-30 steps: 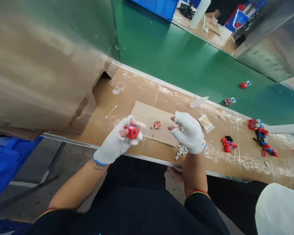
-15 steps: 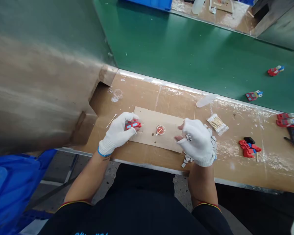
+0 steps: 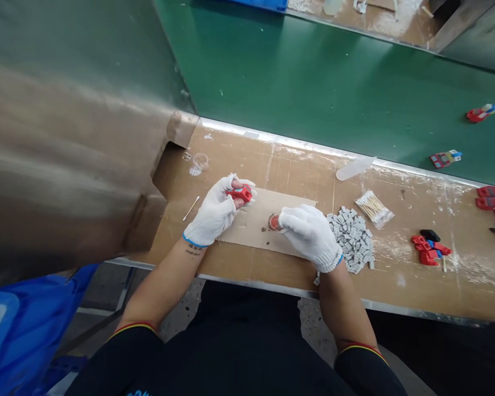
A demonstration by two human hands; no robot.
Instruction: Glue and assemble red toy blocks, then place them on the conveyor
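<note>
My left hand (image 3: 215, 213), in a white fingertip-less glove, is closed round a red toy car part (image 3: 242, 193), held above the left half of a cardboard sheet (image 3: 256, 242). My right hand (image 3: 304, 231), gloved alike, has its fingers pinched together at the right side of a small round cup of red paste (image 3: 274, 221). Whatever those fingers hold is hidden by the glove. Just right of that hand lies a heap of small grey pieces (image 3: 352, 239), partly behind the wrist.
A cotton swab (image 3: 191, 209) lies at left. A bag of cotton swabs (image 3: 374, 209) and a translucent strip (image 3: 355, 168) lie beyond the heap. Red toy parts (image 3: 429, 250) sit right. Toy cars (image 3: 445, 158) rest on the green belt (image 3: 313, 88). A metal panel (image 3: 74, 143) bounds the left.
My left hand has moved right and up with the toy car part, turning it. My right hand has come left from the grey heap to the cup, and the swab seen there is hidden.
</note>
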